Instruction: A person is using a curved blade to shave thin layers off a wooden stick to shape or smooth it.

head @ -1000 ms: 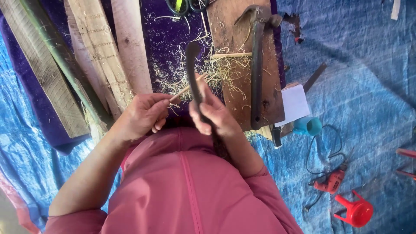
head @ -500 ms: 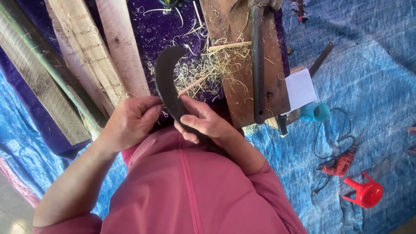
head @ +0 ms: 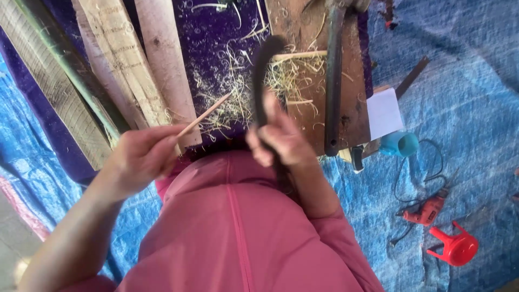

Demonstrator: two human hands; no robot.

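- Since the earlier frame, the left hand has drawn away to the left, so the thin stick no longer meets the curved dark blade.
- Left hand's fingers are pinched together on the stick's near end; its tip points up-right over the shavings.
- Right hand is clamped on the blade's handle, blade upright.
- Wooden planks lie left; a red drill rests on the blue tarp.
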